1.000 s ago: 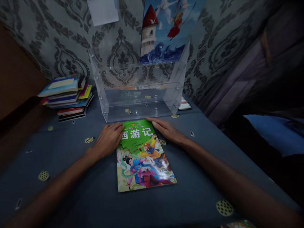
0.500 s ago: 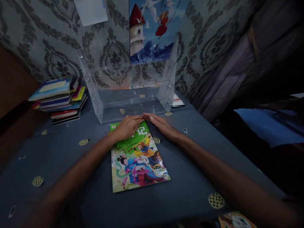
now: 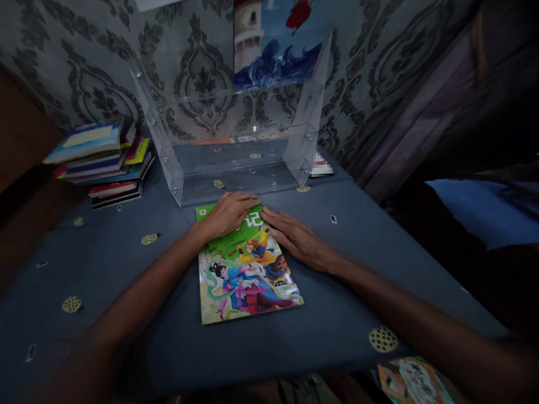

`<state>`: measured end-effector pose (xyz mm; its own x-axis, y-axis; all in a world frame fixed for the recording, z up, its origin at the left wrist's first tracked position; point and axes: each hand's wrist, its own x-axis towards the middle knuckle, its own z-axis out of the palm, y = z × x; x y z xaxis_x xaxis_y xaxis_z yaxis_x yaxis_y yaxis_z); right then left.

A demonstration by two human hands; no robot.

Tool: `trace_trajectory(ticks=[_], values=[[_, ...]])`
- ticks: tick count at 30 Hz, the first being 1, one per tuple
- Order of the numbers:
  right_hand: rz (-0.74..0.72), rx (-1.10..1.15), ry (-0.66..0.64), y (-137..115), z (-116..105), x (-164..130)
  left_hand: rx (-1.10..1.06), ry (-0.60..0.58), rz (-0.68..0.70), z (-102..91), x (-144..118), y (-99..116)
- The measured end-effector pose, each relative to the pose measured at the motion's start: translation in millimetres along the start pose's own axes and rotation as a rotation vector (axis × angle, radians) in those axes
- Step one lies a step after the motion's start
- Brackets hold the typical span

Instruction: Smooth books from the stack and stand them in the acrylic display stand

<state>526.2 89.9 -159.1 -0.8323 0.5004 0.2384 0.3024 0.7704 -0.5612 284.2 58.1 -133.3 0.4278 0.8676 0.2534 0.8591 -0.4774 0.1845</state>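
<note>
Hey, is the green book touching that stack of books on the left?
Apart: the head view shows patterned tablecloth between the green book and the stack.

Reads 记 (image 3: 255,219), white on green, on the book (image 3: 249,273); otherwise mostly covered there by the left hand (image 3: 230,214). Bears a badge (image 3: 282,288), too small to read. Carries unreadable lettering (image 3: 419,380) on the booklet (image 3: 392,381).

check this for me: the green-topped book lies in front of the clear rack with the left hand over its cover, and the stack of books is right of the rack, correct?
Not quite: the stack of books is left of the clear rack, as the head view shows. The rest stands.
</note>
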Motion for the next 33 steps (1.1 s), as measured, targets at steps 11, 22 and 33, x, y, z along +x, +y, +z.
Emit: trace_trajectory(ticks=[11,22,33], values=[[-0.018,-0.093,-0.013,-4.3,1.5,1.2,0.125,-0.040,0.068,-5.3,1.1,14.3],[-0.020,-0.097,0.074,-11.8,2.5,-6.9,0.114,-0.159,0.066,-11.1,-10.8,16.6],[-0.009,-0.135,0.040,-23.0,1.1,-17.9,0.093,-0.176,0.061,-16.0,-14.1,30.7]])
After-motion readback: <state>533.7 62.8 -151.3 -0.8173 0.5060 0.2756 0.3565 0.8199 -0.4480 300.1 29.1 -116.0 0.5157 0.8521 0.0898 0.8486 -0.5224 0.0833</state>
